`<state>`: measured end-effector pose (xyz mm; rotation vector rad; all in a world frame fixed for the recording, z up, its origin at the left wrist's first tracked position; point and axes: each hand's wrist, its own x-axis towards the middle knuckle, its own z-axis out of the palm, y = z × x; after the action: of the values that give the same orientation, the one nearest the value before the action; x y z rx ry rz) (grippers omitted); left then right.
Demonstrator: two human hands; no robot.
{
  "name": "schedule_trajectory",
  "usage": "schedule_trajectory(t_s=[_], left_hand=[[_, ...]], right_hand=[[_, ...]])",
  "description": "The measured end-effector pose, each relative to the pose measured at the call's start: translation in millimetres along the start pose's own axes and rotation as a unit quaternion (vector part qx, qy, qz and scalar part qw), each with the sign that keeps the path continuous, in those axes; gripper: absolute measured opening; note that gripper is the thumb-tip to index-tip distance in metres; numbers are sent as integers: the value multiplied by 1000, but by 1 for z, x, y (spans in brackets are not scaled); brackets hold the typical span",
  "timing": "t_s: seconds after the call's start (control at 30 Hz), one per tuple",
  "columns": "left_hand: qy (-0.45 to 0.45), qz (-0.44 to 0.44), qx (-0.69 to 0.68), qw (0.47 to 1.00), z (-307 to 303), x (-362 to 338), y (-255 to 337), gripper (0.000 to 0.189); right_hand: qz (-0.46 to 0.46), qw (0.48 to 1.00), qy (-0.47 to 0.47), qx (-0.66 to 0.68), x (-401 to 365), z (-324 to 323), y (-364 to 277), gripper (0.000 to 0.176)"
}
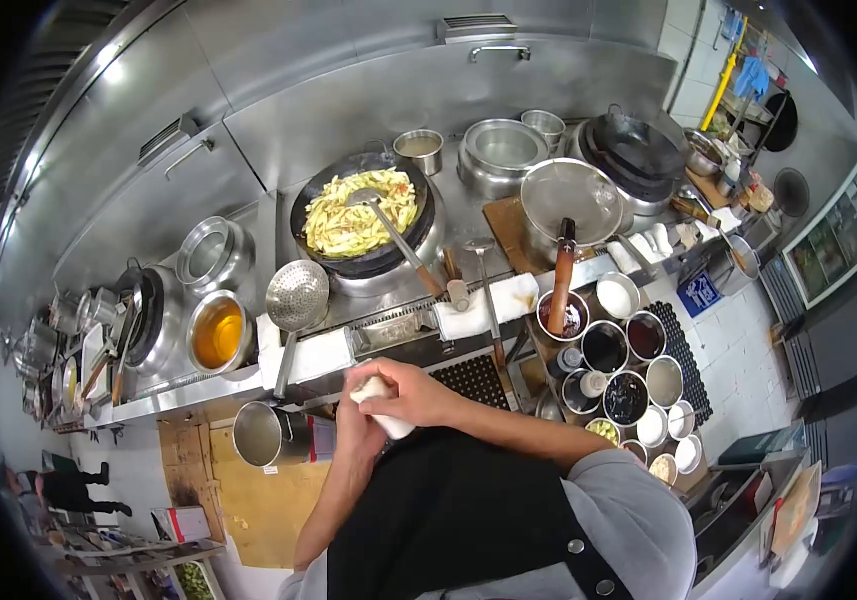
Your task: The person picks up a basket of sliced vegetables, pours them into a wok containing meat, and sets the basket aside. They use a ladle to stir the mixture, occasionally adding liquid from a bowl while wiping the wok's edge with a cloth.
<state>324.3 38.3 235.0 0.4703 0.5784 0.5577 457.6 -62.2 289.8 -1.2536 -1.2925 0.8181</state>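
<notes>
Close to my apron, my left hand [352, 430] is wrapped round a white bottle-like container [394, 426]. My right hand [410, 392] closes over its upper part, so most of it is hidden and its exact kind does not show. Beyond my hands, a wok [300, 222] on the range holds pale yellow-green sliced food [348, 225]. A wok spatula [396, 236] lies in that food, its wooden handle resting toward the counter edge. Left of the wok, a perforated skimmer [297, 296] rests with its handle pointing at me. A ladle [489, 290] lies to the right.
A pot of amber liquid [218, 333] stands at left. At right, a mesh strainer [572, 200] sits over a pot, near several seasoning containers [605, 346]. White folded cloths [488, 306] line the counter edge. A person [73, 488] stands far left.
</notes>
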Motion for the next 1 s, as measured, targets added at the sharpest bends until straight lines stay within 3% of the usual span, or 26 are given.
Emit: schedule_trajectory(t_s=[0.03,0.07,0.1,0.13,0.17,0.2,0.23,0.27,0.3,0.33,0.37,0.4,0.47,0.5,0.57,0.6,0.67,0.7,0.73,0.77,0.8,0.83,0.9,0.93,0.97,1.0], left_hand=[[-32,-62,-20,997,9,-14,10,80],[26,-58,-38,997,28,-28,14,92],[-10,-72,-33,997,17,-30,13,95],[-44,-89,-28,995,-6,-33,7,98],[-80,-125,-69,987,-32,-28,2,105],[-17,-122,-20,992,-42,-30,0,108],[-15,-106,-21,994,-35,-37,5,97],[-13,-91,-23,995,-26,-45,10,87],[-13,-93,-26,995,-30,-48,13,87],[-38,-98,94,990,-38,-49,17,69],[-65,-101,212,970,-44,-42,22,54],[-67,-109,209,970,-49,-29,26,54],[-4,-166,210,964,-61,-1,35,58],[9,-146,184,972,-68,12,37,53],[31,-110,162,980,-95,35,42,51],[59,-70,147,985,-111,42,45,48],[106,-77,174,976,-143,45,58,43],[154,-78,208,963,-164,44,65,38],[155,-122,292,936,-197,48,69,34],[152,-163,374,900,-238,56,68,31],[119,-147,528,828,-287,60,60,31],[82,-124,667,730,-327,63,50,33],[100,-199,748,625,-375,64,44,35],[129,-254,755,590,-396,62,45,36],[157,-300,753,564,-411,61,45,37],[181,-336,750,540,-423,60,48,38]], right_hand=[[68,990,-18,124,1,-1,-2,47],[136,959,-35,246,3,-2,-2,51],[65,989,-45,128,3,-11,3,58],[69,995,-13,76,-4,-27,6,53],[-27,998,61,-4,-8,-45,22,46],[33,987,157,17,-12,-61,42,38],[19,960,270,-72,-18,-81,59,33],[69,918,385,-58,-25,-103,100,38],[61,866,430,-248,-37,-127,136,46],[134,816,452,-335,-54,-138,184,61],[240,804,419,-347,-71,-142,226,76],[246,800,420,-352,-80,-139,252,76],[393,832,283,-270,-94,-134,281,72],[397,828,285,-275,-91,-137,282,72],[467,747,363,-305,-78,-146,284,58],[471,742,361,-312,-81,-153,288,58],[380,764,373,-365,-84,-174,298,43],[377,805,422,-176,-76,-176,284,33],[382,802,420,-185,-64,-175,269,33],[358,819,442,-75,-48,-174,254,30],[328,825,458,37,-31,-172,235,28],[375,824,425,-8,0,-179,200,25],[344,818,429,-170,26,-228,228,19],[247,826,466,-198,64,-247,200,31],[192,834,478,-199,78,-285,218,50],[270,817,490,-139,120,-302,181,53]])
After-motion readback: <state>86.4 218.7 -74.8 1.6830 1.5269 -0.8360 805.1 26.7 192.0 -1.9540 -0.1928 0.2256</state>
